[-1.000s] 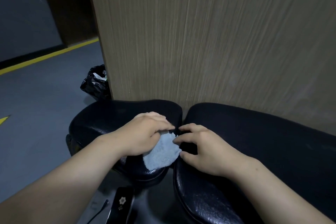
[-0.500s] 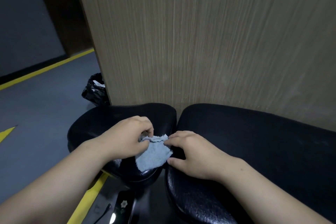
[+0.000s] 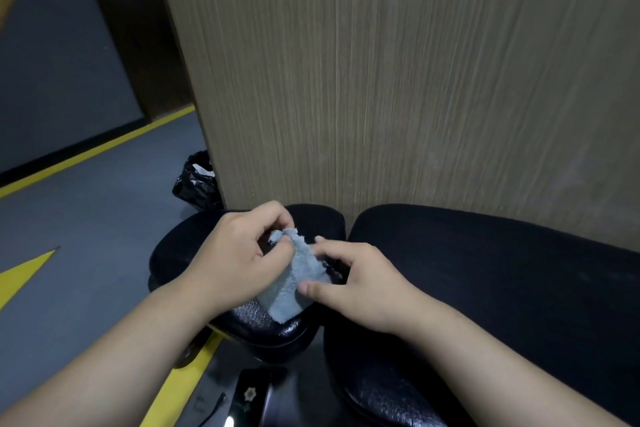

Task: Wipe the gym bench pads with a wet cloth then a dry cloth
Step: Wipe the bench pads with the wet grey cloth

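Two hands hold one blue-grey cloth (image 3: pixel 298 282) on the seat pad (image 3: pixel 180 253); left hand (image 3: pixel 239 253) pinches its top edge, right hand (image 3: pixel 360 284) its side; looks soft, limp, light; take corners.

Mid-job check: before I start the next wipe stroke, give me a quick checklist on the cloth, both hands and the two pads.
1. Cloth held: the left hand pinches its top edge and the right hand holds its near side between thumb and fingers. Ok.
2. Cloth spread flat for wiping: it is bunched and lifted at the top. Not ok.
3. Cloth wet or dry: cannot tell.
4. Pads within reach: the small pad lies under the hands, the large pad right beside it. Ok.
5. Pads already wiped: their near edges shine, but coverage is unclear. Cannot tell.
6. Second cloth ready: none in view. Cannot tell.
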`<state>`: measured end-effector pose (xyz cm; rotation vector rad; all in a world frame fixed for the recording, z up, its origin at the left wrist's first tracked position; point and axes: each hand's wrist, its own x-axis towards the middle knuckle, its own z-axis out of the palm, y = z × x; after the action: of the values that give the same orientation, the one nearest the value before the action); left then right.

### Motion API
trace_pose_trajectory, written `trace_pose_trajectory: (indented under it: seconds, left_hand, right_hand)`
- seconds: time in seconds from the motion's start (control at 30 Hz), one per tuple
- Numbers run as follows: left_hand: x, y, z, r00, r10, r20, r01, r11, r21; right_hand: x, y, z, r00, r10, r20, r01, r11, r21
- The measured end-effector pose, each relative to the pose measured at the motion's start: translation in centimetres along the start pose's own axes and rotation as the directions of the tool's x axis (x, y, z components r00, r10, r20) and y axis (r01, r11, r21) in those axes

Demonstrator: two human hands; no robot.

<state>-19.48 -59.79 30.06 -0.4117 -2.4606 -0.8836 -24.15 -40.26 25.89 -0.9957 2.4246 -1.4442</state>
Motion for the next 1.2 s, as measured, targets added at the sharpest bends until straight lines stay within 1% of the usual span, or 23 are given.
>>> trace_pose_trajectory:
  seconds: [0.07,0.17,0.27,0.4,0.47,0.57,0.67,0.77,0.9,1.0,1.07,1.13,1.2]
  left_hand:
    - [0.0,0.5,-0.2,0.998,-0.029,-0.056,0.026,0.999,-0.045]
    - [0.0,0.3,-0.7,0.993,-0.071,-0.099,0.067,0.997,-0.042]
    - [-0.1,-1.0,-1.2,0.982,-0.147,-0.114,0.143,0.989,-0.041]
    - [-0.4,-2.5,-1.3,0.959,-0.245,-0.146,0.238,0.969,-0.058]
    - [-0.5,-3.2,-1.3,0.948,-0.292,-0.126,0.286,0.956,-0.065]
    - [-0.7,-4.7,-1.2,0.926,-0.364,-0.100,0.362,0.932,-0.035]
    - [-0.6,-6.3,-1.2,0.889,-0.431,-0.152,0.435,0.900,-0.007]
    - [0.0,-8.3,-1.1,0.866,-0.460,-0.196,0.480,0.875,0.069]
    - [1.0,-11.2,-0.4,0.883,-0.434,-0.179,0.464,0.866,0.188]
    - [1.1,-12.9,0.1,0.889,-0.436,-0.139,0.457,0.868,0.194]
    - [1.2,-13.4,0.4,0.899,-0.416,-0.135,0.436,0.878,0.197]
    - [1.4,-13.7,0.5,0.899,-0.400,-0.179,0.430,0.883,0.188]
    - [1.5,-14.1,0.5,0.888,-0.410,-0.209,0.450,0.871,0.200]
  right_hand:
    - [0.0,-0.8,0.2,0.999,0.012,0.040,-0.014,0.999,0.051]
    - [0.1,-2.0,-0.1,0.996,0.041,0.073,-0.047,0.995,0.084]
    - [0.2,-2.6,-1.2,0.992,0.073,0.105,-0.078,0.996,0.051]
    - [0.6,-2.4,-2.5,0.981,0.159,0.108,-0.169,0.981,0.091]
    - [1.0,-2.1,-2.6,0.973,0.211,0.093,-0.221,0.969,0.110]
    - [1.7,-1.7,-2.6,0.969,0.243,0.033,-0.245,0.968,0.063]
    - [2.4,-1.2,-2.2,0.958,0.288,-0.005,-0.287,0.954,0.089]
    - [3.7,-0.4,-1.2,0.941,0.316,-0.118,-0.304,0.947,0.106]
    - [5.5,0.6,0.1,0.896,0.329,-0.297,-0.325,0.943,0.065]
    - [6.4,1.4,1.1,0.856,0.335,-0.394,-0.328,0.941,0.087]
    - [6.9,1.9,1.7,0.848,0.328,-0.417,-0.330,0.942,0.069]
    - [7.2,2.3,2.1,0.846,0.315,-0.429,-0.335,0.942,0.031]
    - [7.3,2.5,2.2,0.862,0.279,-0.424,-0.328,0.944,-0.045]
